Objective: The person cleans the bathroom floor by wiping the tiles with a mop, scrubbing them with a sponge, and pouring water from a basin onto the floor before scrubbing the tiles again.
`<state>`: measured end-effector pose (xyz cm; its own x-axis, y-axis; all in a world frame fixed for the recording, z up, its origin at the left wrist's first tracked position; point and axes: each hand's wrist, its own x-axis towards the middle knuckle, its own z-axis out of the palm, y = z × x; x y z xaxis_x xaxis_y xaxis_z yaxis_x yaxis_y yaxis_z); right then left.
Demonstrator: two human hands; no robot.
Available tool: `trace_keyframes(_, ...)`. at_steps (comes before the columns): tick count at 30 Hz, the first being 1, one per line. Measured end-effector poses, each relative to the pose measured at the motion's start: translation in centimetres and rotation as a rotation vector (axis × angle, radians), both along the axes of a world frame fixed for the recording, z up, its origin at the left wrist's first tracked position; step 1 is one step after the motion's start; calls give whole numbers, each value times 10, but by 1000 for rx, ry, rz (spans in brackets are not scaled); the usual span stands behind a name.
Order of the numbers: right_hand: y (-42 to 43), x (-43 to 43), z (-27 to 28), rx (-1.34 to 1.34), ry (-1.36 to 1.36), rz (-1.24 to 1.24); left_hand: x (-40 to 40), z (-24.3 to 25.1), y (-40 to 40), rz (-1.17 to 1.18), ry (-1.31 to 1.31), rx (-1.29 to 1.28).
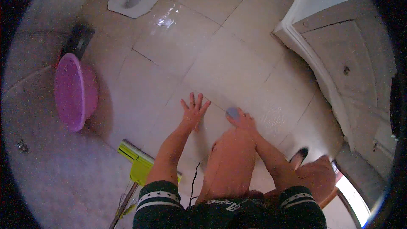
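Observation:
My left hand (193, 112) is spread with its fingers apart over the tiled floor (152, 86), holding nothing; whether it touches the tiles I cannot tell. In my right hand (243, 117) is a rounded grey-blue object (233, 114), gripped between thumb and fingers just beyond my bent knee. What kind of object it is cannot be made out. Wet, shiny streaks show on the tiles to the right of that hand, and a brighter wet patch lies farther off.
A pink plastic basin (90, 90) leans on its side at left, by a dark box-like object (78, 41). Near my left forearm lies a green sponge mop head (140, 167). A white squat toilet (136, 9) is at top, a cabinet (337, 54) at right.

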<state>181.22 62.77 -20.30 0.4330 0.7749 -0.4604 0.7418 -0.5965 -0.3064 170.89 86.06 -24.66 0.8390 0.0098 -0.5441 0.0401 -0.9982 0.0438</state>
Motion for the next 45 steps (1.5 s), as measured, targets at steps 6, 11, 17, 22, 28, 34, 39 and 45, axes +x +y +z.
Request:
trace_keyframes(6, -1, 28, -19, -6, 116, -102, 50, 19, -6, -13, 202, -119)
trace_keyframes(11, 134, 130, -30, 52, -132, 239, 39, -9, 66, 137, -14, -55)
trace_keyframes(17, 208, 403, -63, 97, -120, -460, 59, 23, 142, 651, 308, -2)
trace_keyframes(22, 275, 426, -36, 93, -407, -342, 98, 42, 136, 940, 470, 74)
trace_keyframes(28, 366, 243, -5, 104, 259, 60, 110, 48, 144, 987, 367, -7)
trace_keyframes(34, 315, 266, 6, 141, 101, 898, 97, 53, 146, 1031, 433, 22)
trace_keyframes(39, 416, 459, 15, 206, -319, 187, 123, 41, 132, 1257, 282, -37)
trace_keyframes(45, 323, 417, 0, 487, -162, 426, 243, 48, 87, 1191, 288, -85)
